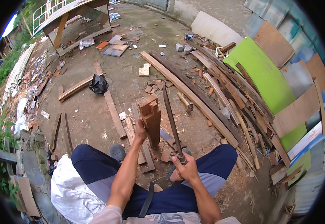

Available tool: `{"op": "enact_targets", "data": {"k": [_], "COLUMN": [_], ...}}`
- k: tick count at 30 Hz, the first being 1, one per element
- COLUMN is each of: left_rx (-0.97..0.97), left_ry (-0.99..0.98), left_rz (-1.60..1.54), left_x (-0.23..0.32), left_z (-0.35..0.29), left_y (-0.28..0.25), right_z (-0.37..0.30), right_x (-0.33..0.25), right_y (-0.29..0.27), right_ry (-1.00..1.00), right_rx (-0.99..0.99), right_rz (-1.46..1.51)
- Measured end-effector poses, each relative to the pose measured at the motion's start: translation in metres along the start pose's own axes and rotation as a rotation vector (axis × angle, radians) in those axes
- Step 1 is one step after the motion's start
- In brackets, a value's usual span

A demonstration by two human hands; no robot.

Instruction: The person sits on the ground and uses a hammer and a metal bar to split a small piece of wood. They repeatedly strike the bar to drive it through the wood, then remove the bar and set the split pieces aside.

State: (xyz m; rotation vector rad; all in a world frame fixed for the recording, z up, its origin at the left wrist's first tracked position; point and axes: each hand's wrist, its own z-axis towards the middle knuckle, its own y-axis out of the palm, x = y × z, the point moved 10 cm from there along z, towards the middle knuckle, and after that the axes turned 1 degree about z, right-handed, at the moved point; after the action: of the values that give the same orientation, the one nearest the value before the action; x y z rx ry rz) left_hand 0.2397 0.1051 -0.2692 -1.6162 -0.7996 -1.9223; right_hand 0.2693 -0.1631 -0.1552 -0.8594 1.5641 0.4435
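My left hand (141, 128) is closed round the side of a reddish-brown wooden block (154, 125), held upright in front of me. Notches and raised tongues are cut into the block's top end. My right hand (185, 168) grips the handle of a long, narrow, dark metal blade (171, 121) that tapers to a point at the far end. The blade stands up just right of the block, apart from it. Whether it is a machete or a file, I cannot tell. A hammer (186, 103) with a wooden handle lies on the ground beyond the blade.
Long planks (192, 97) and a pile of old timber (241, 100) lie to the right, beside a green panel (261, 72). A black plastic bag (99, 85) rests among boards on the left. A wooden table (69, 13) stands at the far left; white sacking (71, 186) lies by my left leg.
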Motion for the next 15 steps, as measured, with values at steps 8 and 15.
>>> {"op": "enact_targets", "data": {"k": [8,15], "left_rx": [-0.176,-0.138], "left_ry": [-0.069,-0.015], "left_rz": [-0.107,-0.074], "left_x": [0.029,0.033], "left_z": [0.003,0.010], "left_y": [0.032,0.033], "right_z": [-0.017,0.001], "right_x": [0.000,-0.037], "right_y": [-0.005,-0.007], "right_ry": [-0.081,-0.157], "right_rx": [0.004,0.036], "right_rz": [-0.036,-0.159]}}
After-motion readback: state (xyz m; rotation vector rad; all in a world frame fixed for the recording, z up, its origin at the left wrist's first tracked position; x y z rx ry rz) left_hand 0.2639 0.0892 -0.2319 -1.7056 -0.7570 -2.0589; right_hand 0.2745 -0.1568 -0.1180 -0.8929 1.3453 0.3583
